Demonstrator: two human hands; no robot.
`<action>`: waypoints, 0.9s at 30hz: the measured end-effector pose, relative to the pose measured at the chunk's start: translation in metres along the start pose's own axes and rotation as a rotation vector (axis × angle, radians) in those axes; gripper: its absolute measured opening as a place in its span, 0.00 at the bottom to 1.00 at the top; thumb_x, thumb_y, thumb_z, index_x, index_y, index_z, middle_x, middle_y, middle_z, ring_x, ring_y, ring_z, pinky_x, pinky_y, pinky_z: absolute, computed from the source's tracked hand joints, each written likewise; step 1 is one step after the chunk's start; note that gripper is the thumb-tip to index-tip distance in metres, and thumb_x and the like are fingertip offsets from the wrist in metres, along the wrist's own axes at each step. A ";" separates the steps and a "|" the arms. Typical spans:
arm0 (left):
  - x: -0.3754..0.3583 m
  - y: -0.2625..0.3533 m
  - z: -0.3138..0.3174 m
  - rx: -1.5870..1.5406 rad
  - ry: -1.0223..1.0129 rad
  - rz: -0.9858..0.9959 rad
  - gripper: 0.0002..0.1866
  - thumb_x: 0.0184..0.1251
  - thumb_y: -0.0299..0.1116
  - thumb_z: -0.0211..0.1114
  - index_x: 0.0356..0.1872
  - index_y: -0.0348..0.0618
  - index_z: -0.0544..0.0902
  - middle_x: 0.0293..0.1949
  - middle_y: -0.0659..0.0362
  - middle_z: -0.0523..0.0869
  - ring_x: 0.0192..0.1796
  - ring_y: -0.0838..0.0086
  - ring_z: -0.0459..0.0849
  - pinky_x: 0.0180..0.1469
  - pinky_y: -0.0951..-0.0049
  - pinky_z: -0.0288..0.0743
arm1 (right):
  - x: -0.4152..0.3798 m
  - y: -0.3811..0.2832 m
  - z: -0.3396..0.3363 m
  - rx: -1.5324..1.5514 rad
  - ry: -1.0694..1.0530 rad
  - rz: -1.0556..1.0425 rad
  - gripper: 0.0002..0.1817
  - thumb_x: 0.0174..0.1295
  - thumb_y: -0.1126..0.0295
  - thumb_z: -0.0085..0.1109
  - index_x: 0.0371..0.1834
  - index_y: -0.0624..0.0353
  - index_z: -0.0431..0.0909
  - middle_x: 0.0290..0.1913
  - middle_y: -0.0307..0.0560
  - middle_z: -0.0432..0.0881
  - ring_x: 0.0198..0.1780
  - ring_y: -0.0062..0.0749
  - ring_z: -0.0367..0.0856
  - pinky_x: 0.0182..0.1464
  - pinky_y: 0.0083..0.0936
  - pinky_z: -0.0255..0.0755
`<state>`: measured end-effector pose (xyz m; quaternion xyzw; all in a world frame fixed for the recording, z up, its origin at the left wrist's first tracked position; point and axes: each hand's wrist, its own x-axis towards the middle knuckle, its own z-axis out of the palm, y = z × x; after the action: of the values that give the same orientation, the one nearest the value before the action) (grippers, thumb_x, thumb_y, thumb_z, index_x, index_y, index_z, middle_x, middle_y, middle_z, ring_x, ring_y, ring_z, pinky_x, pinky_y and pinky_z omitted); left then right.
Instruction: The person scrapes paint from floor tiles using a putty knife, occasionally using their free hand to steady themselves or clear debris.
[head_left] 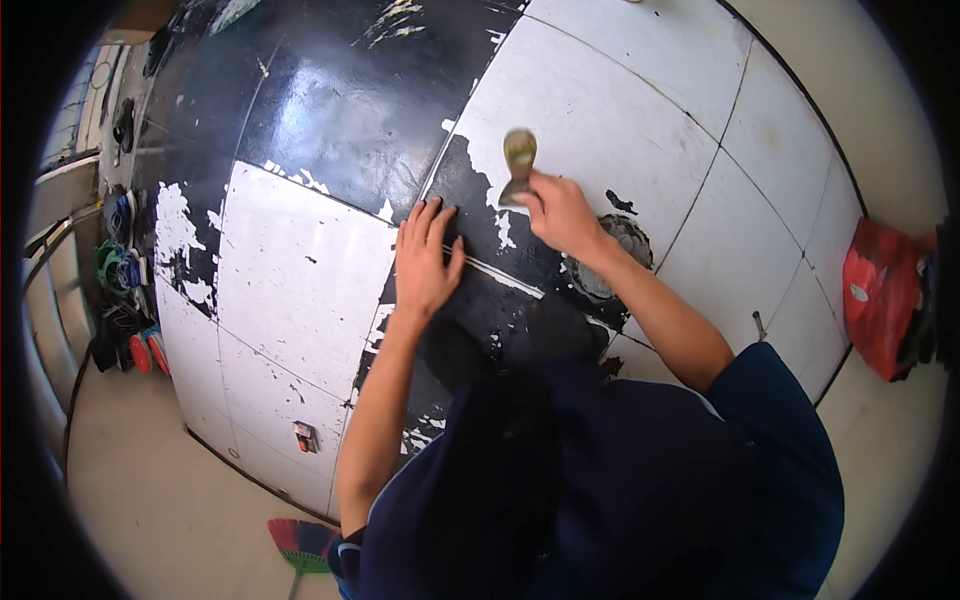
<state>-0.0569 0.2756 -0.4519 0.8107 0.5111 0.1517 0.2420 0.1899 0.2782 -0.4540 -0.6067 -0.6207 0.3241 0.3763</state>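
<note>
My right hand (568, 215) is closed round a scraper (519, 160), its yellowish handle end pointing away from me and its dark blade end close to my fingers. Beneath it lies a tiled floor (590, 110), partly white and partly black with ragged peeled edges. My left hand (428, 262) rests on the floor with fingers spread, beside a thin pale seam between tiles, and holds nothing. Just past my right wrist is a round grey patch (632, 243), partly hidden by my forearm.
A red bag (882, 300) stands at the right edge. Shoes (122, 218) line the left side. A small orange-and-black object (305, 437) lies on the lower left tiles, and a broom (300, 545) is at the bottom.
</note>
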 end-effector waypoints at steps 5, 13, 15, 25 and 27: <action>-0.043 0.009 0.012 -0.010 -0.067 -0.045 0.28 0.69 0.35 0.65 0.70 0.45 0.75 0.78 0.51 0.66 0.81 0.49 0.59 0.80 0.44 0.50 | -0.016 -0.011 0.011 0.018 0.028 0.141 0.03 0.66 0.76 0.60 0.38 0.65 0.77 0.35 0.64 0.83 0.39 0.66 0.82 0.39 0.49 0.75; -0.053 -0.003 0.011 0.056 -0.114 0.026 0.29 0.69 0.40 0.63 0.71 0.47 0.74 0.78 0.51 0.66 0.81 0.53 0.59 0.81 0.45 0.44 | -0.016 -0.008 0.022 -0.027 0.096 -0.044 0.06 0.66 0.75 0.64 0.38 0.67 0.80 0.30 0.60 0.85 0.32 0.58 0.85 0.35 0.40 0.77; -0.048 0.001 0.013 0.073 -0.097 0.020 0.28 0.69 0.40 0.64 0.69 0.47 0.75 0.77 0.52 0.67 0.80 0.53 0.59 0.80 0.45 0.44 | -0.009 -0.011 0.012 -0.050 0.051 0.041 0.05 0.66 0.75 0.63 0.39 0.67 0.80 0.32 0.61 0.84 0.34 0.59 0.84 0.37 0.42 0.77; -0.048 -0.004 0.016 0.041 -0.020 0.026 0.25 0.66 0.38 0.64 0.65 0.48 0.79 0.74 0.54 0.72 0.78 0.58 0.64 0.79 0.49 0.47 | 0.002 -0.007 0.003 -0.032 0.065 0.184 0.06 0.67 0.75 0.61 0.40 0.68 0.79 0.34 0.61 0.85 0.36 0.60 0.85 0.38 0.46 0.77; -0.047 -0.004 0.013 0.033 -0.032 0.022 0.25 0.66 0.38 0.64 0.65 0.48 0.79 0.74 0.54 0.72 0.78 0.58 0.64 0.79 0.49 0.47 | -0.002 -0.005 0.005 -0.078 0.019 0.073 0.05 0.67 0.75 0.61 0.39 0.67 0.79 0.30 0.59 0.84 0.31 0.58 0.84 0.34 0.43 0.76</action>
<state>-0.0734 0.2313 -0.4649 0.8224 0.5009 0.1329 0.2350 0.1830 0.2758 -0.4530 -0.6463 -0.6067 0.3072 0.3462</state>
